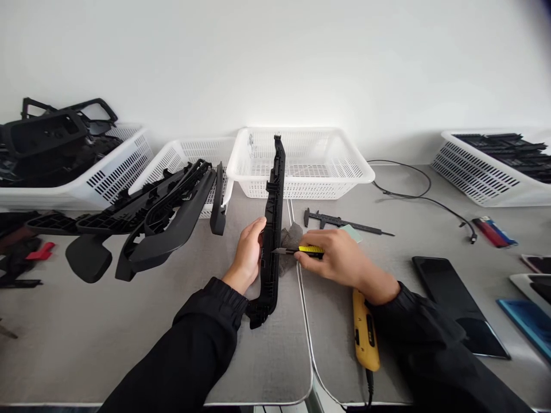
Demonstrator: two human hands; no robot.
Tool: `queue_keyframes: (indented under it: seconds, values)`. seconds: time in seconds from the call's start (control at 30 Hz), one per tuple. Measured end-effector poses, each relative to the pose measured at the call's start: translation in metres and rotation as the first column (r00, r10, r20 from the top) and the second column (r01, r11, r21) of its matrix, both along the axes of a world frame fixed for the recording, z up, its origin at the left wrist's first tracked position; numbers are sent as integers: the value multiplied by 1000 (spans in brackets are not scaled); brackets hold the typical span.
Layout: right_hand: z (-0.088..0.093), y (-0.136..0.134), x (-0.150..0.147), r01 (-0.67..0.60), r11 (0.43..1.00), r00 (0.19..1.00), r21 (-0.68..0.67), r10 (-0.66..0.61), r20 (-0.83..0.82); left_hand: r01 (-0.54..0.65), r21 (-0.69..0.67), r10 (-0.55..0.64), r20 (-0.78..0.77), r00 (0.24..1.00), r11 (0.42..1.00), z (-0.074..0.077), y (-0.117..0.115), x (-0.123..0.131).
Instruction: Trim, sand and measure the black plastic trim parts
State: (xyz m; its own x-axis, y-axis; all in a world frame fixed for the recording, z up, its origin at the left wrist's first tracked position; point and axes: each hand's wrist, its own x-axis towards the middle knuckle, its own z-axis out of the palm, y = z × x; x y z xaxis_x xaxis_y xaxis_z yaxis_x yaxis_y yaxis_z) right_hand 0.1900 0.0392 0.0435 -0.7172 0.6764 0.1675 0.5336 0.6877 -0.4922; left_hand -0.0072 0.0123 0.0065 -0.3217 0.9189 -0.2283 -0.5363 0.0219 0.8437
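A long black plastic trim part stands on edge along the grey table, reaching from the near side up to the middle basket. My left hand grips it at mid-length from the left. My right hand holds a yellow utility knife, whose blade tip touches the part's right side. A grey cloth lies just behind the blade.
An empty white basket sits behind the part. Baskets and loose black parts fill the left. A caliper, a cable, a yellow tool, a phone and a parts basket lie on the right.
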Motion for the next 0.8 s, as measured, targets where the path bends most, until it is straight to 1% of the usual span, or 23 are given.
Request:
queue_keyframes:
  seconds: [0.1, 0.23, 0.37, 0.5, 0.53, 0.67, 0.8]
  values:
    - [0, 1, 0, -52, 998, 998, -37, 53, 24, 10, 2, -10, 4, 1000, 1000, 1, 0, 0]
    - [0, 1, 0, 5, 1000, 1000, -27, -4, 12, -2, 1, 2, 3, 1000, 1000, 0, 1, 0]
    - [-1, 1, 0, -52, 997, 998, -53, 54, 38, -4, -9, 4, -10, 1000, 1000, 0, 1, -1]
    - [1, 1, 1, 36, 999, 999, -17, -35, 27, -14, -12, 14, -4, 1000, 1000, 0, 1, -1]
    - [2, 1, 1, 36, 999, 999, -16, -35, 24, -17, -15, 17, -6, 1000, 1000, -1, 1, -1]
    - [5, 0, 0, -53, 996, 997, -66, 57, 53, -37, -16, 37, -19, 999, 999, -2, 1, -1]
    - [4, -2, -2, -31, 998, 996, -63, 36, 76, -37, -22, 37, -32, 999, 999, -5, 1, -3]
